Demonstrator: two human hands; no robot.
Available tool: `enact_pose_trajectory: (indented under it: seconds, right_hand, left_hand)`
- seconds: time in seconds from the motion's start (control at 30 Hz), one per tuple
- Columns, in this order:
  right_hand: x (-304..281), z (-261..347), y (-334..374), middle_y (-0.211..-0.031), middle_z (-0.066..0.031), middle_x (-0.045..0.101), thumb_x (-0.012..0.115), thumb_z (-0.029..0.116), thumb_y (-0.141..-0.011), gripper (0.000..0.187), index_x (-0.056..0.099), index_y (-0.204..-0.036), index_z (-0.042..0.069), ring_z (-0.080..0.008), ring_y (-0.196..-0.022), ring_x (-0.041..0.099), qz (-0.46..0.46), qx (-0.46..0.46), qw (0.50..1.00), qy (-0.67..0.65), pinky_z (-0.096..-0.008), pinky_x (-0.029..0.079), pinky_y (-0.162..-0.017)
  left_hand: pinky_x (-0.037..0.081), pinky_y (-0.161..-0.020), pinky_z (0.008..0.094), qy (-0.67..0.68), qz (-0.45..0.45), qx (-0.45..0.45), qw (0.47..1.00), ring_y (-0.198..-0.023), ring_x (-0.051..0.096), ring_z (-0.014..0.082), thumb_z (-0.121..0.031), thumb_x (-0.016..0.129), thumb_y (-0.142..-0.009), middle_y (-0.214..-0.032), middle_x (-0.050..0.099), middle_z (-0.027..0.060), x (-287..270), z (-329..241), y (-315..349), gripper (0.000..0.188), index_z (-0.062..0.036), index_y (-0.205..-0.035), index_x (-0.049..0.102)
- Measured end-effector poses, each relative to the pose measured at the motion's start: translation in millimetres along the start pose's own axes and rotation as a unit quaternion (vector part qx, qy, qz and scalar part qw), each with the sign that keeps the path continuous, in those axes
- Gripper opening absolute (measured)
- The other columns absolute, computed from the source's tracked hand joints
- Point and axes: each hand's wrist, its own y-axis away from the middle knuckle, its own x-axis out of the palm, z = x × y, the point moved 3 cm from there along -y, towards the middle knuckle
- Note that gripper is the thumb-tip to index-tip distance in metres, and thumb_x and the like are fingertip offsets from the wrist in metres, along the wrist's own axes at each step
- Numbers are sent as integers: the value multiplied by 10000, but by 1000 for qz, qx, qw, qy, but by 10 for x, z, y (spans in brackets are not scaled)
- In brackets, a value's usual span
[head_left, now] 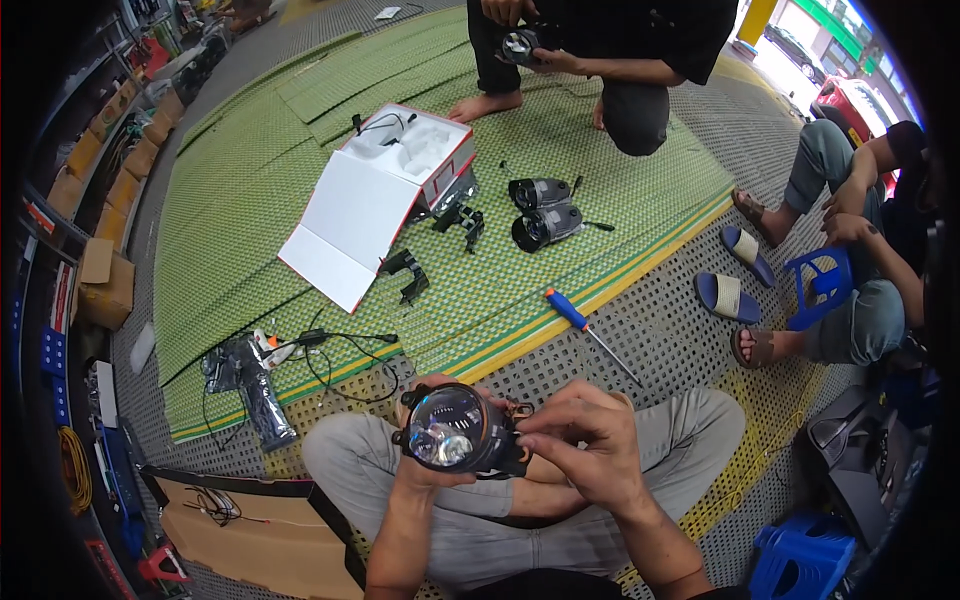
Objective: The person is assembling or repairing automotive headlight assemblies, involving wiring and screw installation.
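Observation:
A round black fog lamp (448,426) with a clear domed lens rests in my left hand (428,474), over my crossed legs. The left fingers are wrapped round it from below and behind, mostly hidden by the lamp. Its lens faces up and toward the left. My right hand (592,445) is closed in a pinch at the lamp's right side, beside its black bracket (516,455) and small coppery metal clips. Whatever lies between the right fingertips is too small to make out. Beyond my hands lies a screwdriver (572,312) with a blue and orange handle.
An open white box (365,205), two more lamps (545,212) and black brackets (405,275) sit on the green mat. Cables (345,340) and a plastic bag (262,395) lie left. One person holds a lamp (519,45); another sits right, near slippers (722,297).

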Motion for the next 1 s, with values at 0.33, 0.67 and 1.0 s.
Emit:
enact_pose_trajectory:
  seconds: [0.33,0.67,1.0]
  right_hand:
    - [-43,141,93,-993,-103,714,755,-49,-871,221,779,-1081,14,-132,-785,723,-18,-33,999,39,-244,572,-647]
    - [-10,141,120,-966,-105,711,779,-54,-833,182,760,-1003,10,-124,-740,698,-50,-12,995,83,-238,546,-568]
    - [50,-25,128,-970,-102,688,759,-80,-836,170,732,-991,-18,-100,-723,667,-75,39,996,11,-213,524,-590]
  left_hand:
    - [530,-1076,557,-13,-7,4,1000,-1246,632,405,-238,1052,-547,-1321,613,215,-2,98,44,1199,-50,-1457,294]
    - [470,-1096,647,-87,16,37,995,-1225,625,331,-224,1054,-525,-1292,619,142,18,37,62,1161,-132,-1443,349]
    - [385,-1190,588,-160,-45,30,986,-1174,661,281,-439,1044,-504,-1200,680,128,-36,41,71,1243,-84,-1442,310]
